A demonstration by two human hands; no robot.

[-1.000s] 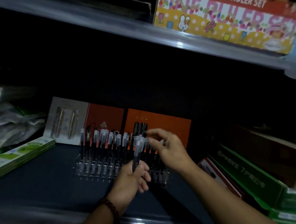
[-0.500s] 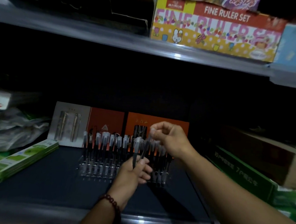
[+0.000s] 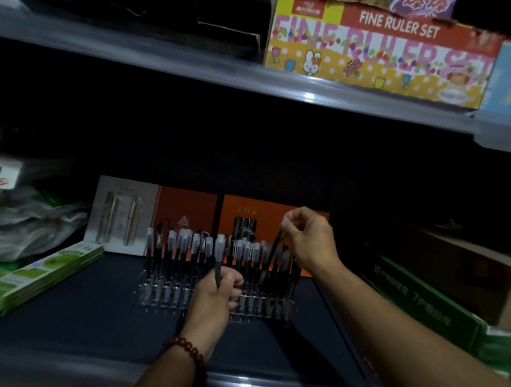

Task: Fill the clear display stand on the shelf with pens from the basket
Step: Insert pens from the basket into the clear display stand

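Two hands work at the clear display stand [image 3: 162, 297], which sits on the dark shelf [image 3: 88, 317] with rows of capped pens [image 3: 181, 244] standing in it. Just in front of the stand's middle, the left hand [image 3: 215, 294] has its fingers curled round one upright pen [image 3: 219, 252]. Above the stand's right end, the right hand [image 3: 312, 242] pinches the top of a tilted pen [image 3: 271, 255] between thumb and fingertips. Behind the stand are orange boxes [image 3: 272, 220]

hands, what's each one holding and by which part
The left hand grips an upright pen by its lower barrel, cap up. The right hand pinches a slanted pen by its top end, over the display stand.
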